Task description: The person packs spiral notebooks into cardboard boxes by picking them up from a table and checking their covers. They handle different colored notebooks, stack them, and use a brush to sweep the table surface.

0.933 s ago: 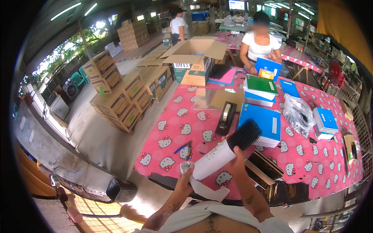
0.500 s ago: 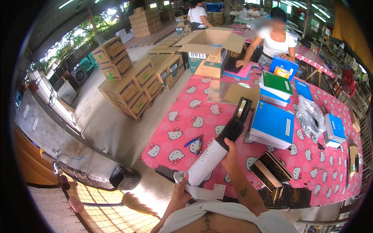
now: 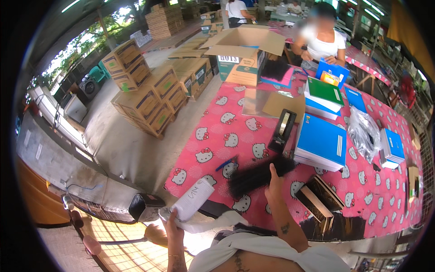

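A white paper sleeve (image 3: 195,199) with dark handwriting is gripped at its near end by my left hand (image 3: 174,229), over the table's left front edge. A loose white flap trails from it toward my body. My right hand (image 3: 274,188) is closed around a black bundle with a bristly, coil-like surface (image 3: 249,177), blurred by motion. The bundle lies crosswise above the pink patterned tabletop (image 3: 195,172), apart from the sleeve. Just beyond it stands a black tape dispenser (image 3: 282,131). A blue pen (image 3: 224,164) rests left of the bundle.
Blue notebooks (image 3: 321,140) and a green one (image 3: 324,90) are stacked at right, beside clear crumpled plastic (image 3: 363,133). Black-and-tan box pieces (image 3: 319,199) lie near my right forearm. A large open carton (image 3: 240,63) stands far; a co-worker (image 3: 324,43) handles a blue notebook.
The black bundle has come out of the paper sleeve. My left hand has moved left with the sleeve; my right has turned the bundle crosswise. The co-worker's hand has left the pink sheet.
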Tool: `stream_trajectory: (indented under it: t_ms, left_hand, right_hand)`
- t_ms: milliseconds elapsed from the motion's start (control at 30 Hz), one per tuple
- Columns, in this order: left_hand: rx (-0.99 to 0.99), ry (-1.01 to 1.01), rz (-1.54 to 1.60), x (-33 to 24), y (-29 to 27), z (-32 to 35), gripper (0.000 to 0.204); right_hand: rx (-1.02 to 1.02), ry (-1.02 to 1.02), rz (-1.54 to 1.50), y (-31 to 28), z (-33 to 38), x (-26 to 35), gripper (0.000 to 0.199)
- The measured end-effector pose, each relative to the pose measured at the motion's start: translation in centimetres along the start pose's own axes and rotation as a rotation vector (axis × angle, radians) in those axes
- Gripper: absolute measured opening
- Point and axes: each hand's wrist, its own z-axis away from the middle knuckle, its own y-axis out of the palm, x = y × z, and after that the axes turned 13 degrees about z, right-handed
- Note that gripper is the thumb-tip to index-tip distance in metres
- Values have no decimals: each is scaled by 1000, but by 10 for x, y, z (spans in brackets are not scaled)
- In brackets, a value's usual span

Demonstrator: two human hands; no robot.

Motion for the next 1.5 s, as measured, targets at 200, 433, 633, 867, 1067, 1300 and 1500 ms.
stream_trajectory:
  t_ms: [200, 433, 633, 867, 1067, 1300, 1500]
  left_hand:
    - [92, 61, 24, -35, 77, -7, 47]
    - [264, -85, 66, -55, 143, -23, 46]
    - [581, -200, 319, -79, 182, -35, 31]
    - [453, -247, 355, 19, 233, 80, 29]
    - [636, 583, -688, 86, 144, 137, 52]
    - [844, 893, -922, 56, 159, 175, 47]
    - [448, 1044, -835, 24, 146, 150, 25]
  right_hand:
    - [-201, -95, 613, -38, -5, -33, 91]
    - [-411, -210, 626, -56, 28, -47, 92]
    - [-319, -152, 546, -73, 77, -31, 84]
    - [884, -251, -42, -37, 161, -8, 97]
    - [680, 282, -277, -36, 174, 5, 40]
    - [1076, 401, -196, -65, 196, -38, 33]
    - [904, 405, -384, -16, 254, 15, 51]
